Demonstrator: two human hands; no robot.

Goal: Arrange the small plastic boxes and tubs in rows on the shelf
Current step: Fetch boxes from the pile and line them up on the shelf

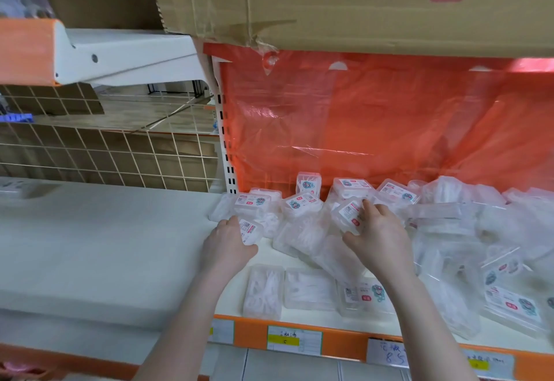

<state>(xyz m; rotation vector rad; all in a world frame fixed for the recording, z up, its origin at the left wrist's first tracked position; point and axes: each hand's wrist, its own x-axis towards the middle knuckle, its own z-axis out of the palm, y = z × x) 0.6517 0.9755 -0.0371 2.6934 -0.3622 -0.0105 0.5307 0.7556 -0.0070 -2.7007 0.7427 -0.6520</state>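
Many small clear plastic boxes with white labels lie in a jumbled heap (443,215) on the white shelf (269,256). My left hand (227,242) grips one labelled box (250,229) at the heap's left end. My right hand (379,230) holds another labelled box (349,214) tilted up in the middle of the heap. Three boxes lie side by side near the shelf's front edge: one on the left (263,290), one in the middle (308,289), one on the right (364,295). Several boxes stand along the back (308,184).
An orange plastic sheet (374,123) hangs behind the shelf, under a large cardboard carton (359,3). Price tags (295,340) sit on the orange shelf edge. To the left is a bare white shelf (90,236) backed by a wire grid (120,156).
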